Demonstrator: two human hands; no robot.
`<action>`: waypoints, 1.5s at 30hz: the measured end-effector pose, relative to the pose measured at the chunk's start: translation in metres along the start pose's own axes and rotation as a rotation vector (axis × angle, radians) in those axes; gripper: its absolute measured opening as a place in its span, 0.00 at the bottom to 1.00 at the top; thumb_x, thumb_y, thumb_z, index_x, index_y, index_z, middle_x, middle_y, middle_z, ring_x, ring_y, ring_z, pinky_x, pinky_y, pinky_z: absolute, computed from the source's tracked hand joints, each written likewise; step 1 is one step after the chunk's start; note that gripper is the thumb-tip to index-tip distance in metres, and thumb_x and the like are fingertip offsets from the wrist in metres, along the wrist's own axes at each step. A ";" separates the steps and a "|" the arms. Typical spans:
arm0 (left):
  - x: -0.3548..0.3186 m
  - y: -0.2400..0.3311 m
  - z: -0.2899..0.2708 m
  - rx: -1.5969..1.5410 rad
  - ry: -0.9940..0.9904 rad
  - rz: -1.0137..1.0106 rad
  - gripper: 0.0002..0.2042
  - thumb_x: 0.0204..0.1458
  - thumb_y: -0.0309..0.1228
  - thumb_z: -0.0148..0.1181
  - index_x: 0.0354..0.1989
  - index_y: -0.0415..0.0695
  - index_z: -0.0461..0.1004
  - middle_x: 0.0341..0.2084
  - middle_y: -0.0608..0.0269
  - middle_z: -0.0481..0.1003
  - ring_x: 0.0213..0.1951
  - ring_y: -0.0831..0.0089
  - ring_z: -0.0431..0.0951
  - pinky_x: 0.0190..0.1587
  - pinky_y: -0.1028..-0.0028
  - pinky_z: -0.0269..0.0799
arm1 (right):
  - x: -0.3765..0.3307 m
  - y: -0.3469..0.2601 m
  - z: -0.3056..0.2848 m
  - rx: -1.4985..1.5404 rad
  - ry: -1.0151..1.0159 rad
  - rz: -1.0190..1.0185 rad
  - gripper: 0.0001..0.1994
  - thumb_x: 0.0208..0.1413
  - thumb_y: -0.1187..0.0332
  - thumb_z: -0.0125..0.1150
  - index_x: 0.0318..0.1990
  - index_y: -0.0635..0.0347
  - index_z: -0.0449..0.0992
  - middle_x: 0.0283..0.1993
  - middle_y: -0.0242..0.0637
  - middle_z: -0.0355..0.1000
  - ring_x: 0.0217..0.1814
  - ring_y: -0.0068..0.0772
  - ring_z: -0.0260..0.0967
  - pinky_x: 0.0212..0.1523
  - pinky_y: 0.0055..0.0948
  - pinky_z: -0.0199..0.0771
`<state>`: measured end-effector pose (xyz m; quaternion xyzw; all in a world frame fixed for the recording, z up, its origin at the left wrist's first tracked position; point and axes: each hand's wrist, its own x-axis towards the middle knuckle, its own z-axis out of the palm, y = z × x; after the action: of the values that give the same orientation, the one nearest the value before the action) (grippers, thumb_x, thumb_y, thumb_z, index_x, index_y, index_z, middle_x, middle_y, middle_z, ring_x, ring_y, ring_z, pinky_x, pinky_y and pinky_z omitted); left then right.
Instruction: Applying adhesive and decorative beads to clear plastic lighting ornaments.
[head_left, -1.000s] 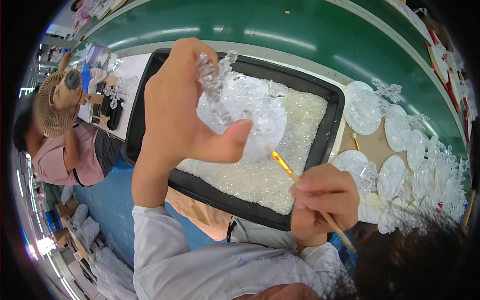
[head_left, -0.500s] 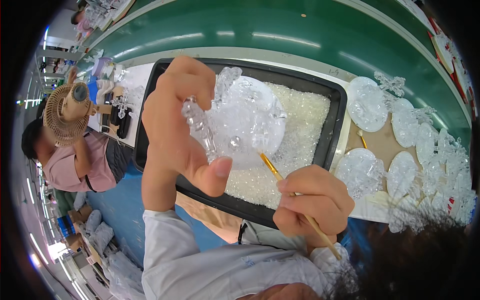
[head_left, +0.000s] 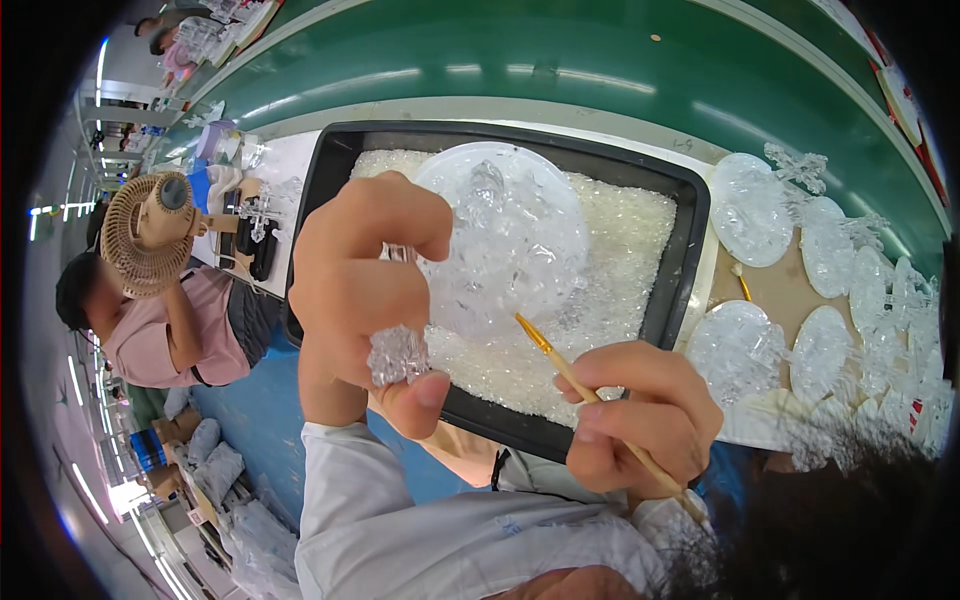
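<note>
My left hand [head_left: 370, 290] has its fingers curled round a clear, knobbly ornament [head_left: 398, 355], part of which pokes out above the thumb. Beside those fingers, over the granules, is a round whitish disc [head_left: 535, 215] with clear lumpy shapes on its face. Whether disc and ornament are one piece is hidden behind the fingers. Between the thumb and fingers of my right hand [head_left: 650, 415] is a slim paintbrush [head_left: 585, 392] with a wooden handle and gold ferrule. Its bristle tip points up and left, at the disc's lower edge; contact cannot be made out.
A black tray [head_left: 692, 240] of clear granules [head_left: 625, 225] lies below my hands. Several clear ornaments on round bases [head_left: 750, 210] stand at the right, near another brush [head_left: 742, 282]. A green surface [head_left: 520, 50] runs behind. At left, another person [head_left: 165, 335] sits near a beige fan [head_left: 150, 235].
The ornament and disc have turned, showing more of the disc's face. My left fingers have curled in more. The brush tip has shifted slightly, and the view has moved a little.
</note>
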<state>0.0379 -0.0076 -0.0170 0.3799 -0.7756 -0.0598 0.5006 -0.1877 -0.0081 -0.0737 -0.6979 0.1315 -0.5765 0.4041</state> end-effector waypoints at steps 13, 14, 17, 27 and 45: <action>0.004 0.001 0.001 0.058 -0.100 0.203 0.16 0.42 0.40 0.58 0.32 0.46 0.61 0.27 0.53 0.70 0.17 0.68 0.62 0.17 0.71 0.55 | 0.007 -0.007 -0.012 -0.048 -0.203 0.080 0.15 0.40 0.82 0.70 0.37 0.63 0.73 0.38 0.50 0.74 0.30 0.39 0.78 0.28 0.28 0.80; 0.005 0.001 0.002 0.066 -0.117 0.209 0.16 0.41 0.40 0.58 0.32 0.46 0.61 0.27 0.54 0.70 0.17 0.68 0.62 0.16 0.71 0.55 | 0.007 -0.007 -0.012 -0.049 -0.205 0.080 0.15 0.40 0.82 0.70 0.37 0.63 0.73 0.38 0.50 0.74 0.30 0.39 0.78 0.28 0.28 0.80; 0.005 -0.003 0.005 0.042 -0.095 0.268 0.16 0.39 0.40 0.58 0.31 0.46 0.61 0.27 0.54 0.70 0.16 0.69 0.61 0.16 0.71 0.53 | 0.007 -0.004 -0.010 -0.032 -0.219 0.074 0.16 0.40 0.81 0.71 0.38 0.62 0.73 0.39 0.50 0.73 0.29 0.39 0.77 0.27 0.28 0.79; 0.009 -0.001 0.007 0.043 -0.100 0.282 0.15 0.43 0.41 0.56 0.28 0.45 0.60 0.24 0.56 0.69 0.14 0.71 0.58 0.13 0.73 0.48 | 0.006 -0.013 -0.005 -0.139 -0.164 0.051 0.16 0.40 0.82 0.68 0.38 0.64 0.73 0.38 0.49 0.71 0.28 0.39 0.75 0.24 0.26 0.77; 0.014 -0.004 -0.009 -0.023 -0.315 0.315 0.15 0.43 0.42 0.60 0.30 0.46 0.64 0.26 0.51 0.71 0.16 0.69 0.62 0.15 0.71 0.54 | -0.001 -0.012 -0.009 -0.188 -0.138 0.073 0.17 0.43 0.82 0.65 0.42 0.60 0.72 0.41 0.49 0.70 0.31 0.35 0.75 0.28 0.26 0.75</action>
<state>0.0444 -0.0163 -0.0043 0.2343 -0.8932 -0.0481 0.3808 -0.1995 -0.0035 -0.0654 -0.7654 0.1824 -0.4971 0.3658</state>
